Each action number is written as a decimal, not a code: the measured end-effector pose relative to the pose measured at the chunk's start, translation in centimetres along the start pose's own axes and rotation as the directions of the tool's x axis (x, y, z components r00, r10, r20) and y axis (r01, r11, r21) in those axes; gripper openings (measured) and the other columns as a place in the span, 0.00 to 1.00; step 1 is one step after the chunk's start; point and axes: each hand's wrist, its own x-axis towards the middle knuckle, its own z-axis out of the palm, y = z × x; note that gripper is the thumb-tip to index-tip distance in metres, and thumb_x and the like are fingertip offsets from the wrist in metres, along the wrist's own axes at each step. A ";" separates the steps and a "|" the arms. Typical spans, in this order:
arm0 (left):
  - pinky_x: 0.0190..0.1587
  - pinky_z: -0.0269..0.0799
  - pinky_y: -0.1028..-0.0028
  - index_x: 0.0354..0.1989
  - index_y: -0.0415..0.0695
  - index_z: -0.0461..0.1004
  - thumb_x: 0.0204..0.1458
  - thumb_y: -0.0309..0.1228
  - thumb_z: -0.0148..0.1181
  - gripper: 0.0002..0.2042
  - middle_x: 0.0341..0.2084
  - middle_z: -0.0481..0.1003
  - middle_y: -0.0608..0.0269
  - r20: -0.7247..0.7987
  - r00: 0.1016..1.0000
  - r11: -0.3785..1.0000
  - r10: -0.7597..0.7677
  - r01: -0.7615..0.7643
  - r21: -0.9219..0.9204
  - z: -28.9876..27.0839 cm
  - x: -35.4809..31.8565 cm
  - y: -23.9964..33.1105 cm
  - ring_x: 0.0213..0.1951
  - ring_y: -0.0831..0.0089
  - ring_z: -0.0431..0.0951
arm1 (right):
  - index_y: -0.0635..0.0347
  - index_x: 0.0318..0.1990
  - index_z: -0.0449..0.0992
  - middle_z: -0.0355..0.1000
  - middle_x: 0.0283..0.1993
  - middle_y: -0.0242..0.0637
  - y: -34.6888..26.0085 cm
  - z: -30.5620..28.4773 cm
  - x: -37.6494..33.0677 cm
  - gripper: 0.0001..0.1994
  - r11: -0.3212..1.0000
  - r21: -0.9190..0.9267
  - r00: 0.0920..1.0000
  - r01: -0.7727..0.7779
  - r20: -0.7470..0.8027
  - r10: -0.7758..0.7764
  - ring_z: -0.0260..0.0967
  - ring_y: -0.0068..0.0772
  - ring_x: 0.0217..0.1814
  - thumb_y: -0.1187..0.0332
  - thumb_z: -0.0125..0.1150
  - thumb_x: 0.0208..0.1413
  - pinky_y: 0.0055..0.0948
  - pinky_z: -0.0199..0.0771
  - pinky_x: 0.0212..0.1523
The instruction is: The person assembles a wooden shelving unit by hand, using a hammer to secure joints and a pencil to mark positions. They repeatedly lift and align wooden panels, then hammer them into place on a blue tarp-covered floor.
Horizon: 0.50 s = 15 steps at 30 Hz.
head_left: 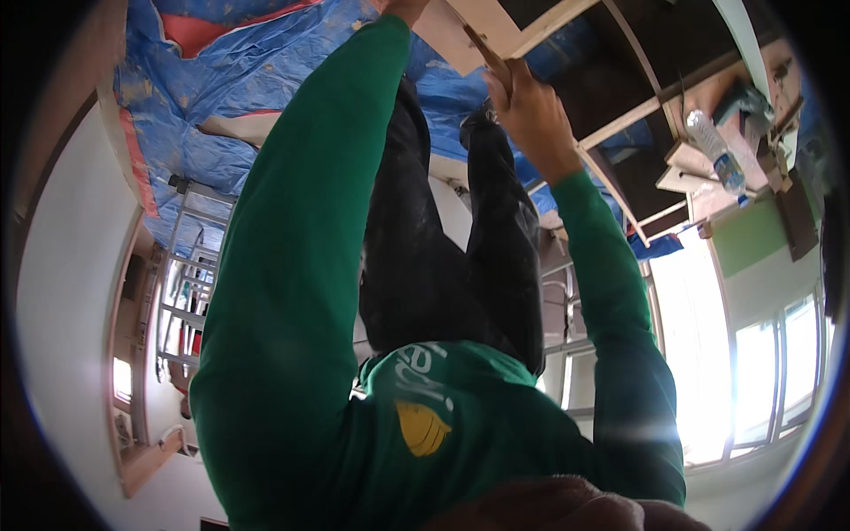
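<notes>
Near the top centre, my right hand (535, 115) is closed around a slim brown wooden handle (488, 55). The handle points up and to the left, and its far end lies over a pale wooden board (469, 34); what kind of tool it belongs to does not show. My left hand (405, 9) reaches to the top edge beside the same board. Only its wrist side is in view, with the fingers cut off. Just right of my right hand runs a wooden frame (620, 124) with dark openings.
Blue sheeting (212, 93) covers the floor at the upper left. A metal ladder (190, 274) stands at left. Toward the right, a clear plastic bottle (715, 152) lies among wood offcuts (691, 168). A bright window (695, 345) is at lower right.
</notes>
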 end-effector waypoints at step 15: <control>0.73 0.44 0.37 0.74 0.52 0.62 0.62 0.65 0.48 0.39 0.63 0.70 0.50 -0.022 1.000 0.974 0.004 0.001 0.227 -0.6 -0.2 2.5 0.67 0.45 0.65 | 0.58 0.56 0.71 0.79 0.34 0.56 2.7 2.0 1.1 0.20 1.000 0.030 0.999 -0.007 -0.041 0.008 0.78 0.66 0.38 0.52 0.59 0.68 0.59 0.78 0.37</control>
